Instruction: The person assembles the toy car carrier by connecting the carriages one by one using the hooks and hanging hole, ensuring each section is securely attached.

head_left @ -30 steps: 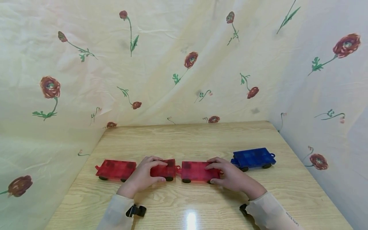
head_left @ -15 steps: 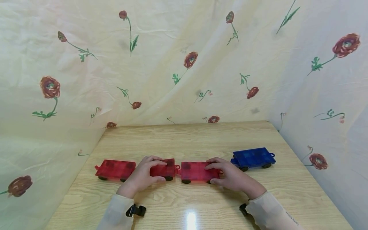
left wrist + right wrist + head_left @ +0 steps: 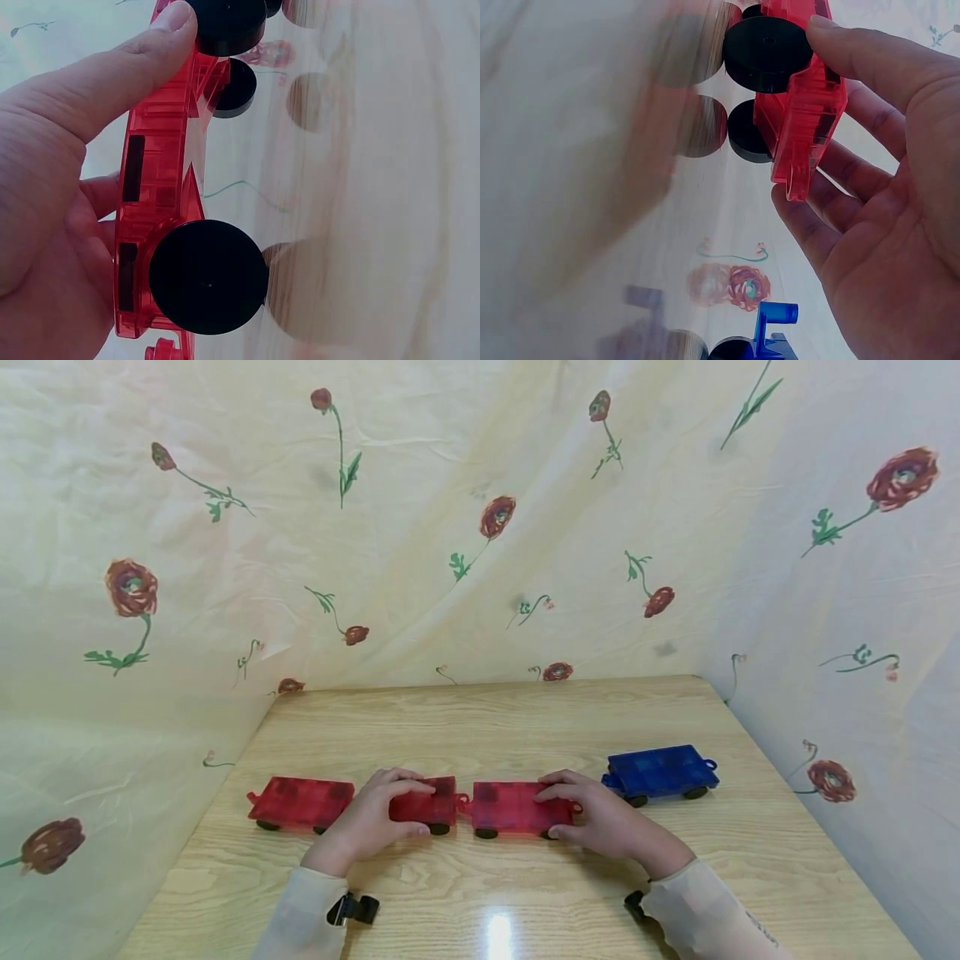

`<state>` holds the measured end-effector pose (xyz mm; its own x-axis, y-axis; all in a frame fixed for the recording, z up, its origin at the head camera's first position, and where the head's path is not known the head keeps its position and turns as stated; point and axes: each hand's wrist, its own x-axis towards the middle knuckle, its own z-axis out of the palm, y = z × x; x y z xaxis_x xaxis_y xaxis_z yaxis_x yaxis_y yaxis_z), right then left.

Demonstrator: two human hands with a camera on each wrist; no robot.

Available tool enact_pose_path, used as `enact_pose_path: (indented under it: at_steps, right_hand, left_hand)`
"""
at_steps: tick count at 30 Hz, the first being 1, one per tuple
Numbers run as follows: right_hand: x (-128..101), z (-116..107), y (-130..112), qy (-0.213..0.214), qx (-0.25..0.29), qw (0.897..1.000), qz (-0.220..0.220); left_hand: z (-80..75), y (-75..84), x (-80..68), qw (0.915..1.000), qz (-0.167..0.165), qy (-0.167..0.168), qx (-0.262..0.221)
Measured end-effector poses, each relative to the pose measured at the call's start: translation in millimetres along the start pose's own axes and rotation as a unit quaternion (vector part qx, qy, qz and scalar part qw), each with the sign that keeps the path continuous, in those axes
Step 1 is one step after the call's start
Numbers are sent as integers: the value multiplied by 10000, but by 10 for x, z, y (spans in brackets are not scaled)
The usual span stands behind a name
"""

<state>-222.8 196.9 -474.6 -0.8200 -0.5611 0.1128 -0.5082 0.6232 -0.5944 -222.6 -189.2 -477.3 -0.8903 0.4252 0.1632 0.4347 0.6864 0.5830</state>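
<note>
My left hand (image 3: 372, 817) grips a translucent red toy train car (image 3: 426, 802) from above, thumb on the near side. In the left wrist view its far wheels stand a little apart from their reflections, so that end seems slightly raised. My right hand (image 3: 597, 820) holds another red toy train car (image 3: 513, 806), fingers over its right end and thumb at the near side. The cars meet end to end, the left one's loop (image 3: 462, 799) at the right one's coupling; whether they are hooked I cannot tell. A third red car (image 3: 303, 802) stands left, its right end hidden by my left hand.
A blue toy train car (image 3: 662, 772) stands behind and right of my right hand, slightly angled. The glossy wood-grain table (image 3: 480, 718) reflects the wheels. Floral cloth (image 3: 420, 527) hangs behind and on both sides.
The right end of the car in my left hand has dipped slightly since half a second ago, and that hand has shifted a touch left. My right hand stays put.
</note>
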Motion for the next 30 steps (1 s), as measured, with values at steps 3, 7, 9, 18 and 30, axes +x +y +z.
enact_pose_path:
  at_steps: [3,7,9,18,30]
  right_hand:
    - [-1,-1,5,-12,10,10000,-1]
    - [-7,-6,14,6,67,10000,6]
    - [-8,-6,20,12,111,9999,14]
    - [-12,-1,33,-24,163,9999,46]
    - [-6,-4,34,80,121,9999,4]
  left_hand:
    - [-15,3,-8,10000,25,-22,-5]
    - [-26,-1,-9,9999,137,-98,15]
    - [-29,-2,-8,9997,198,-132,28]
    - [-47,-8,-12,9991,96,-289,279]
    - [-40,-56,-24,9994,-90,-185,293]
